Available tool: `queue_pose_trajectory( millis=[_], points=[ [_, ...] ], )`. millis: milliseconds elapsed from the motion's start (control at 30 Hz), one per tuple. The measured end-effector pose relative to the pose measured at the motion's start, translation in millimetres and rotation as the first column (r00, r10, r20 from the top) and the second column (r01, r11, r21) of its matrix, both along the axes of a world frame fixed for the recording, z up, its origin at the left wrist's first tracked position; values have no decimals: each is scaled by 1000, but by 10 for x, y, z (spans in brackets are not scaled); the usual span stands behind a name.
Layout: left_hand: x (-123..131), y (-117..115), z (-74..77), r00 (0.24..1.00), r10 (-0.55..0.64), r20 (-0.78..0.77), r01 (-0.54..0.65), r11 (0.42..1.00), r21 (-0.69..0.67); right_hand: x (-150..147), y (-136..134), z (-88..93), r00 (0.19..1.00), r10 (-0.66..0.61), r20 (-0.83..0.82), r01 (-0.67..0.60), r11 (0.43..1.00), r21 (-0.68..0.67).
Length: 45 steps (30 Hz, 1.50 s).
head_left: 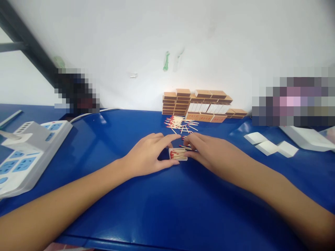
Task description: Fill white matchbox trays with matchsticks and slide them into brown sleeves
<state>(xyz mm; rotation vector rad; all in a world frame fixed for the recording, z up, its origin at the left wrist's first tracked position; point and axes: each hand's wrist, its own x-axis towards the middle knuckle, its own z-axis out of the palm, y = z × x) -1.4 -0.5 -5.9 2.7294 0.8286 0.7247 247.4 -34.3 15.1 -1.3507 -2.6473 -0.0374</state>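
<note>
On the blue table, a small white matchbox tray (179, 158) holds red-headed matches lying lengthwise, heads to the left. My left hand (149, 153) is closed around its left part, thumb along the near side and fingers at the far side. At the tray's right end, my right hand (206, 148) has thumb and index finger bent toward each other on a few matches (185, 147), whose heads point left; the fingertips are partly hidden. Just beyond both hands lies a loose heap of matches (176, 122), some scattered toward me.
Stacked brown matchboxes (176, 104) stand against the white wall, with white trays (206, 107) among them. White blocks (267, 147) lie to the right. A white power strip (34, 153) with blue sockets sits at left, its cable (90, 113) running behind.
</note>
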Motion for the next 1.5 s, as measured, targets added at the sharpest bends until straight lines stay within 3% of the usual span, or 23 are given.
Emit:
queue_pose_trajectory(
  millis=[233,400,667,867,1100,1500],
  points=[
    [-10,7,-1,1000,14,-18,-14,1000,10,1,-37,183,991,-101,87,111,985,-128],
    [-14,24,17,1000,-10,22,9,998,60,-20,-49,213,984,-98,151,125,975,-184],
    [-5,27,42,999,-32,-7,33,997,68,14,-35,51,998,5,65,1,996,-88],
    [-7,21,49,998,-65,10,64,997,52,-49,-49,97,998,15,57,-12,999,-42],
    [2,9,65,996,-84,10,83,996,36,-110,-41,112,995,-53,88,58,997,-57],
    [-5,18,49,994,-105,34,104,993,50,-134,-50,46,998,55,-12,-55,998,-41]
  ],
)
